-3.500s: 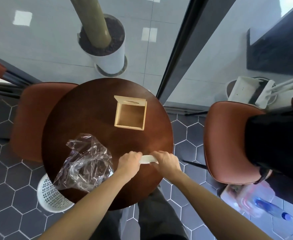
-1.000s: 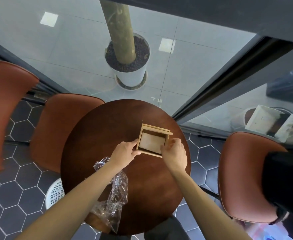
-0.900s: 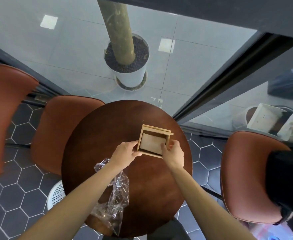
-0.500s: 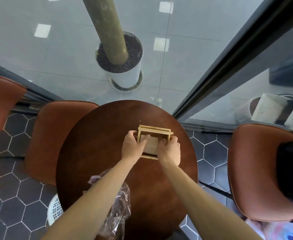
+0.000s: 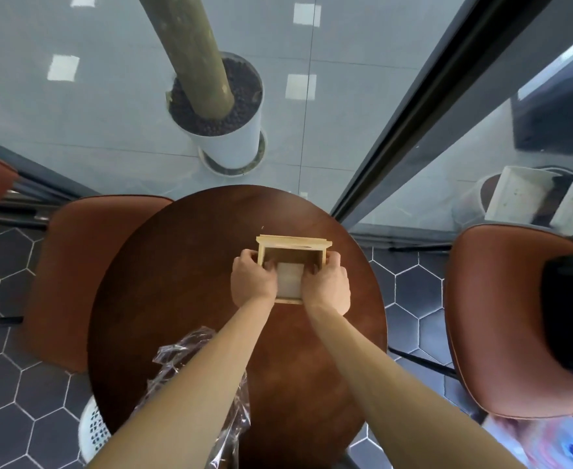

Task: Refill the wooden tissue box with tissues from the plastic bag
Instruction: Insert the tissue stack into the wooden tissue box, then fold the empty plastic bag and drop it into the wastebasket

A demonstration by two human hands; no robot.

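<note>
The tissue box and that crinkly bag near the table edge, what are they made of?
Tissue box: seemingly light unpainted wood, matte, pale with thin board edges. Bag: thin clear plastic film, glossy, creased, see-through to the table, which looks like dark polished wood.

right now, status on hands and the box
Left hand and right hand both in the box, pressing tissues down. Bag behind on table. Nothing in the way.

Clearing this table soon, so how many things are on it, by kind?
Wooden tissue box: 1
Tissue stack, inside the box under both hands: 1
Plastic bag: 1
Total: 3
</note>
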